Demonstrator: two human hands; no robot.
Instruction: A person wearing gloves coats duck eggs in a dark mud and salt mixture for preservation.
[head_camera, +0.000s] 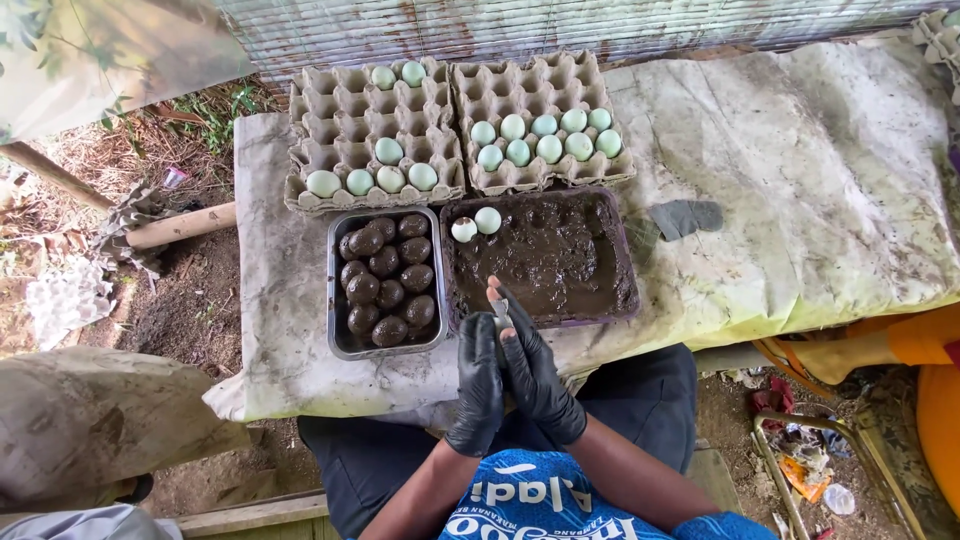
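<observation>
Both gloved hands, left hand and right hand, meet at the tabletop's near edge, the right's torn fingertip bare, grips holding nothing, beside the mud tray.

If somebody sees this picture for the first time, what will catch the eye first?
Probably the pale blue-green eggs in two cardboard trays at the table's far side. Below them lie a metal tray of mud-coated eggs and a tub of dark mud. Nearest, the left hand and right hand meet in black gloves.
</observation>
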